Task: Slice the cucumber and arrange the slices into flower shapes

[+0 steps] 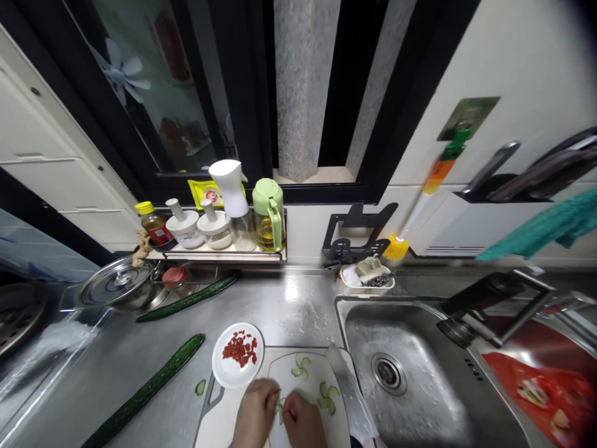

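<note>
Both of my hands are at the bottom middle, over an oval white plate (311,372) that lies on a white cutting board (219,423). My left hand (254,414) and my right hand (303,422) pinch thin cucumber slices (280,407) between their fingertips, close together. Two small fans of cucumber slices (301,367), (328,398) lie on the plate. A cleaver (347,386) rests along the plate's right side. A small round white dish with red goji berries (239,350) sits just left of the plate.
Two whole cucumbers (149,386), (186,300) lie on the steel counter at left. A steel sink (410,373) with a tap (489,305) is at right, with a red basin (545,386). Seasoning bottles and jars (219,218) stand on a rack; a pot lid (116,281) is far left.
</note>
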{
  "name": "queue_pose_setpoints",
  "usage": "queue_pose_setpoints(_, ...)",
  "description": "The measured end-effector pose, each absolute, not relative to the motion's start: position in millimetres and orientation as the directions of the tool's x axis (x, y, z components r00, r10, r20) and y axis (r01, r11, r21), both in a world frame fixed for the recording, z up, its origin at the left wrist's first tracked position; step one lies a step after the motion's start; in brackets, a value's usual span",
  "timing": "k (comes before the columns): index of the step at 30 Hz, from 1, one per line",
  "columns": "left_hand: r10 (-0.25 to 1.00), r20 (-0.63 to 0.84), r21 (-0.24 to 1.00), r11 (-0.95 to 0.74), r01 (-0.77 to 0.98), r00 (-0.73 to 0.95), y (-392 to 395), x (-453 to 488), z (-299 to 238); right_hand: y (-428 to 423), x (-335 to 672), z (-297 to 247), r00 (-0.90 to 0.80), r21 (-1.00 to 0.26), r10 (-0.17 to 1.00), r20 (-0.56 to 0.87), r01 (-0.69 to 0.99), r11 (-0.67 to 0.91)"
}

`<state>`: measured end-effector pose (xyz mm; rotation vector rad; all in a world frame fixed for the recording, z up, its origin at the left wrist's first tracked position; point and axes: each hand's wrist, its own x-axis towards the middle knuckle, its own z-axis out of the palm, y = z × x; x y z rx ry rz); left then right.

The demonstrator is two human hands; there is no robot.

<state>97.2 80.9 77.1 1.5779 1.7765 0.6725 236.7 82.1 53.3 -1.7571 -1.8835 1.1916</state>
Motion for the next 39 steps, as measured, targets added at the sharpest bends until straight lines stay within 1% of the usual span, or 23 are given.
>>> queue_pose_setpoints(5, 0.992, -0.122, 0.709, 0.111, 0.697, -0.034, 80.5, 97.6, 76.7, 82.7, 234.9, 50.6, -0.228, -0.710, 0.932, -0.282, 0.703, -0.043)
queue_pose_setpoints(12, 0.988, -0.149, 0.660, 0.122, 0.742, -0.030, 79.1, 98.0, 74.8, 81.6, 231.8, 52.4, -0.250, -0.628, 0.923, -0.291, 0.778, 0.013)
queue_pose_setpoints(17, 0.992, -0.117, 0.673, 0.121, 0.730, -0.056, 74.8, 96.6, 67.3, 82.1, 229.6, 53.8, -0.260, -0.573, 0.909, -0.325, 0.819, 0.029)
queue_pose_setpoints(22, 0.993, -0.100, 0.681, 0.109, 0.724, -0.056, 73.6, 95.7, 69.7, 80.6, 224.4, 55.5, -0.242, -0.487, 0.902, -0.359, 0.873, 0.041)
queue_pose_setpoints(30, 0.995, -0.087, 0.586, 0.085, 0.806, -0.042, 77.0, 99.6, 71.8, 82.6, 224.9, 61.8, -0.274, -0.496, 0.893, -0.356, 0.866, 0.068)
queue_pose_setpoints(33, 0.997, -0.060, 0.605, 0.069, 0.793, -0.041, 74.9, 99.4, 69.2, 81.8, 225.3, 61.6, -0.276, -0.497, 0.898, -0.343, 0.864, 0.076)
queue_pose_setpoints(36, 0.999, -0.020, 0.665, 0.051, 0.745, -0.051, 72.9, 92.4, 67.1, 79.5, 228.1, 58.2, -0.287, -0.489, 0.905, -0.316, 0.866, 0.104)
queue_pose_setpoints(39, 0.989, 0.000, 0.697, 0.104, 0.709, -0.146, 76.2, 75.5, 69.5, 76.2, 234.5, 52.8, -0.285, -0.482, 0.912, -0.295, 0.869, 0.116)
